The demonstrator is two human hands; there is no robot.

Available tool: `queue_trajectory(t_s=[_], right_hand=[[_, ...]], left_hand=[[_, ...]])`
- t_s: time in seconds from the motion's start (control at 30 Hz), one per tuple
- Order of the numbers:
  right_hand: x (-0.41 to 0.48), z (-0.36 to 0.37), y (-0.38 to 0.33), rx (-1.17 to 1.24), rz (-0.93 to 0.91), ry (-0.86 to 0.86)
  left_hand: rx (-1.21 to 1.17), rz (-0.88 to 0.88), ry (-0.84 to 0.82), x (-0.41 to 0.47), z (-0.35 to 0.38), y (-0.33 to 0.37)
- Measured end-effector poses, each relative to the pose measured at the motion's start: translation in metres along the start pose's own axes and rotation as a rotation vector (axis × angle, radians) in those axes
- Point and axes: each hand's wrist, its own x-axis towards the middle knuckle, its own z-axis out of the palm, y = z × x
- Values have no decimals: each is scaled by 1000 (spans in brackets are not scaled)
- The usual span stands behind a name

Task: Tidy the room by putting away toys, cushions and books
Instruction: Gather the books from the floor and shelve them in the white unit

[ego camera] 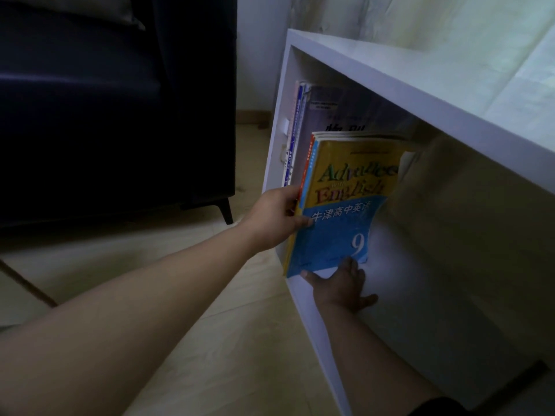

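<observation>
Head view, dim light. White open-fronted cabinet point(390, 70) stands on a pale wood floor point(240, 340), right of centre, seen from above and to its left.

Left hand point(276, 219) reaches in from the lower left and pinches a small stack of textbooks point(345, 199) at the spine edge. Its thumb lies across the front cover; its fingers are hidden behind the stack. Front cover is yellow above and blue below, with English lettering, a line of Chinese characters and a large "9". At least two more thin spines, red and blue, show behind it. The stack stands tilted inside the cabinet's left half, its lower corner at the front lip.

Right hand point(341, 285) comes in low from the near right, fingers spread. Its thumb points left along the stack's lower edge and its fingertips touch that edge from below. Whether the palm rests on the cabinet floor cannot be told.

Shelved books point(327, 109) lean against the cabinet's left wall, just behind the held stack: one large greyish cover and several thin spines to its left.

Dark sofa point(90, 115) fills the far left, one black leg point(225, 211) on the floor. A pale cushion point(90, 10) lies on it at the top edge, barely readable. Pale fabric point(450, 19) hangs behind the cabinet.
</observation>
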Motion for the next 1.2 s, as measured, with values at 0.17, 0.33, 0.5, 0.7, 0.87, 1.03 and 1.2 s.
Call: queue_trajectory(t_s=[0.17, 0.33, 0.5, 0.7, 0.87, 1.03, 1.2], right_hand=[[20, -1, -3, 37, -19, -50], [35, 2, -9, 72, -29, -49], [49, 3, -5, 71, -76, -36], [58, 3, -10, 48, -102, -50], [62, 8, -15, 14, -93, -11], [66, 10, -15, -41, -101, -20], [67, 12, -17, -75, -129, 11]], left_hand=[[-30, -10, 24, 11, -1, -4], [-70, 0, 55, 24, -3, -8], [-172, -19, 62, 32, 1, -13], [-92, -65, 130, 43, 1, -25], [9, -122, 106, 41, 8, -43], [154, -135, 105, 44, 12, -48], [434, -84, 99, 49, 8, -45]])
